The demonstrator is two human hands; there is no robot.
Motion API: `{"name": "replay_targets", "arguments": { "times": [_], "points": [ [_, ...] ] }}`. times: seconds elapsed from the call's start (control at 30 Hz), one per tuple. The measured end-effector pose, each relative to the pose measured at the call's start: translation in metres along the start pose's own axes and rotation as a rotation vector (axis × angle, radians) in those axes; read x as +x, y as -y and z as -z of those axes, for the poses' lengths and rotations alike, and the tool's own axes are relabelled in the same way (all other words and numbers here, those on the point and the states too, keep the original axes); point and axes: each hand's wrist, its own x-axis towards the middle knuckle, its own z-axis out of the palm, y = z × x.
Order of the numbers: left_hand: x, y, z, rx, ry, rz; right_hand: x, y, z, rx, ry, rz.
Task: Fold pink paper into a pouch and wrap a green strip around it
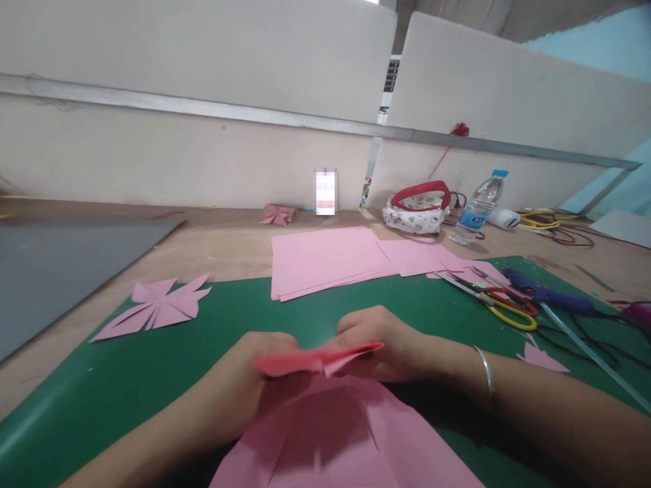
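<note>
Between my two hands, low in the middle of the head view, is a folded piece of pink paper (300,361), its left part blurred. My left hand (264,373) is closed on its left end. Its right end is gripped by my right hand (376,342), with a silver bangle on the wrist. A larger creased pink paper (336,434) spreads below the hands, near my body; whether it joins the folded piece I cannot tell. Most fingertips are hidden behind the paper and the backs of the hands.
A green mat (239,305) covers the table. Pink sheets (330,261) lie ahead, a cut paper flower (163,303) at left. Scissors (503,305), a blue glue gun (549,295) and a paper scrap (542,356) are at right. Behind stand a pouch (417,215) and a water bottle (478,210).
</note>
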Motion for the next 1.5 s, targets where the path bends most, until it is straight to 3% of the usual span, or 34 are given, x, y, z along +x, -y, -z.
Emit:
{"name": "replay_targets", "arguments": {
  "times": [0.13, 0.23, 0.4, 0.6, 0.87, 1.13, 1.27, 1.37, 1.5],
  "points": [
    [0.000, 0.011, -0.002, 0.039, 0.003, 0.034, -0.001, 0.001, 0.004, 0.015, 0.033, -0.017],
    [-0.001, 0.015, -0.002, 0.061, -0.026, 0.059, 0.000, 0.006, 0.011, 0.040, 0.149, -0.031],
    [-0.002, 0.004, 0.001, 0.105, 0.062, -0.003, 0.001, 0.009, 0.018, 0.019, 0.331, -0.065],
    [-0.002, -0.001, 0.001, 0.174, 0.065, -0.028, 0.001, 0.003, 0.014, 0.090, 0.272, -0.033],
    [-0.005, -0.001, 0.000, 0.184, 0.009, 0.040, 0.002, 0.017, 0.020, 0.005, 0.261, -0.107],
    [-0.004, 0.010, -0.008, 0.162, -0.056, -0.035, 0.000, 0.000, 0.023, -0.019, 0.440, 0.080],
    [-0.005, 0.011, -0.011, 0.170, -0.072, -0.086, 0.006, 0.013, 0.034, -0.105, 0.583, 0.012],
    [-0.004, 0.009, -0.011, 0.184, -0.079, -0.131, 0.009, 0.027, 0.041, -0.030, 0.634, -0.056],
    [-0.005, 0.003, -0.014, 0.205, -0.092, -0.158, 0.011, 0.038, 0.037, 0.055, 0.442, -0.273]
  ]
}}
